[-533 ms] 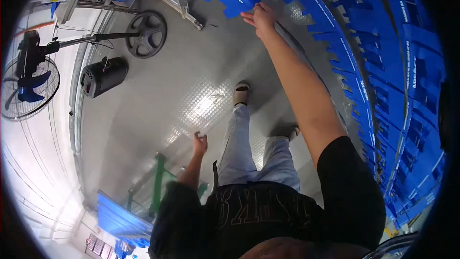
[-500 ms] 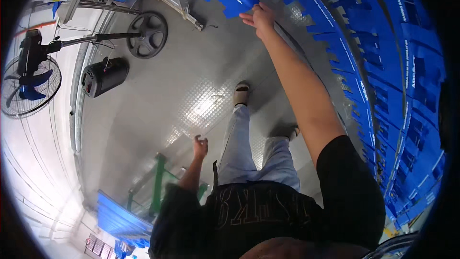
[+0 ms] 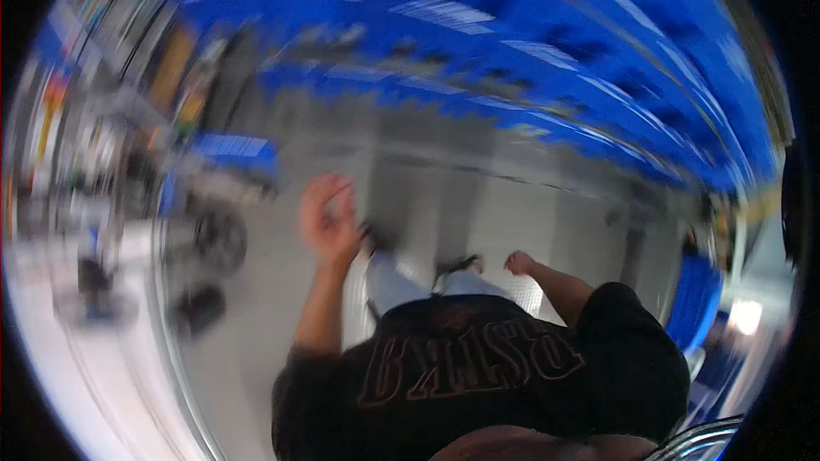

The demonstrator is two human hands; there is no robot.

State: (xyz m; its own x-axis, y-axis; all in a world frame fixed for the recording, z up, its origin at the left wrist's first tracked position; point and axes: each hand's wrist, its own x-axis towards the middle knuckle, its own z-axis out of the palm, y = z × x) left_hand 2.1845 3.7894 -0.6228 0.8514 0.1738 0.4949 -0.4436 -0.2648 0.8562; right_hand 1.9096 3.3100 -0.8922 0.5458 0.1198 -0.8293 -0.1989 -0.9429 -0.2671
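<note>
Raised over the floor, my left hand shows loosely curled fingers with a gap between them and the thumb. Nothing shows in that hand, though motion smears it. My right hand hangs lower by my right leg, its fingers bent and blurred. I cannot make out anything in it, and it is apart from the blue material. Long rows of blue printed sheets with notched lower edges run across the far side and curve down the right. A smaller blue piece sits ahead and left of my left hand.
A standing fan is at the left, with its round wheel-like base farther in. A black speaker lies near the wall. Blurred shelving or stacked goods fill the far left. Another blue panel stands at the right.
My view has turned right, bringing the blue rows across the front. My right hand has left the blue sheet's edge and come down near my leg. My left hand has risen forward.
</note>
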